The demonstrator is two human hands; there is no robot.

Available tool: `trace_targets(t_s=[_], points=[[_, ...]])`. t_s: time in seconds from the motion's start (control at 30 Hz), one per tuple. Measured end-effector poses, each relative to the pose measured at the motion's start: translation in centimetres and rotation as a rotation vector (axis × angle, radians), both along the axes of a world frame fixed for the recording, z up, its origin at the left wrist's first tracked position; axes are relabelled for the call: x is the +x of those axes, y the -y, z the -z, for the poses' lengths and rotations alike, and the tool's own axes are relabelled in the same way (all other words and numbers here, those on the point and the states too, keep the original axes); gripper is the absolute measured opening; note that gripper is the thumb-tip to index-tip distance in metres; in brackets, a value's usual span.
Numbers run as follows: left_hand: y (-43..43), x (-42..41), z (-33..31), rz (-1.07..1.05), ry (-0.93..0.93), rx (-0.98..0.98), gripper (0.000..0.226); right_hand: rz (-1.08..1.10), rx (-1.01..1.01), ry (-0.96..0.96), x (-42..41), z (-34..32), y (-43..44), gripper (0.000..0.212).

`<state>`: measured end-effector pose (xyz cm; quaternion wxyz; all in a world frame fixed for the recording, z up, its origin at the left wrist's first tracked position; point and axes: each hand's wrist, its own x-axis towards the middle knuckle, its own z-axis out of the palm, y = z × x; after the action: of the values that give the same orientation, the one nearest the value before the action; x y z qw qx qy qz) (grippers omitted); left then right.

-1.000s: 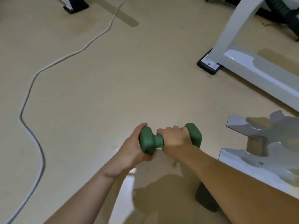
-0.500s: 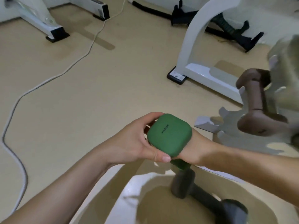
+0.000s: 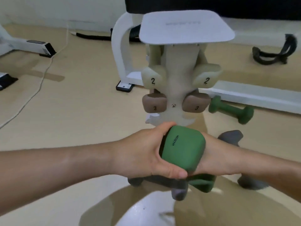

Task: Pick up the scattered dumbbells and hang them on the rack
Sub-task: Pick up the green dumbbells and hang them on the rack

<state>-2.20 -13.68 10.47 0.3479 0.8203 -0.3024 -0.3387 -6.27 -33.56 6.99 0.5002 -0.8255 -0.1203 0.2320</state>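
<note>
Just ahead of left grip (image 3: 141, 152), rack (image 3: 179, 66) is standing; left grip and, seemingly, right grip (image 3: 210, 154) are clamping green dumbbell (image 3: 183, 147); level it before seating.

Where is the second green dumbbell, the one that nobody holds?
In the head view, the loose green dumbbell lies on the floor right of the rack, beside the right brown dumbbell and just before the white base.

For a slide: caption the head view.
Left hand and right hand hold a green square-ended dumbbell before the cream dumbbell rack.
</note>
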Motion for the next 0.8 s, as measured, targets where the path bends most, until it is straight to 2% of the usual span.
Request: trace_targets(t_s=[0.1,0.23,0.3,0.4,0.47,0.57,0.67,0.8], points=[[3.2,-1.1,-0.3,-0.023,-0.133,-0.016,0.066,0.186,0.104,0.009,-2.5,0.2,3.0,0.050],[8.5,-2.6,-0.1,-0.091,-0.265,-0.055,0.037,0.485,0.354,-0.057,-4.8,1.5,4.7,0.009],[10.7,-2.8,0.8,-0.203,-0.352,-0.077,0.024,0.695,0.468,-0.145,-5.0,2.6,4.8,0.015],[13.0,-2.9,2.8,-0.321,-0.571,-0.101,0.038,0.993,0.676,-0.361,-4.0,3.4,5.5,0.019],[13.5,-3.4,3.9,-0.376,-0.724,-0.166,0.038,1.125,0.813,-0.515,-3.1,3.4,6.2,0.021],[14.1,-3.9,4.7,-0.430,-0.900,-0.301,0.042,1.254,0.872,-0.663,-2.0,4.3,8.0,0.028],[14.7,-3.4,4.9,-0.469,-0.893,-0.344,0.042,1.301,0.870,-0.671,-1.1,4.7,9.3,0.034],[15.5,-3.2,5.3,-0.536,-0.845,-0.344,0.045,1.319,0.851,-0.688,-0.5,4.3,9.9,0.014]])
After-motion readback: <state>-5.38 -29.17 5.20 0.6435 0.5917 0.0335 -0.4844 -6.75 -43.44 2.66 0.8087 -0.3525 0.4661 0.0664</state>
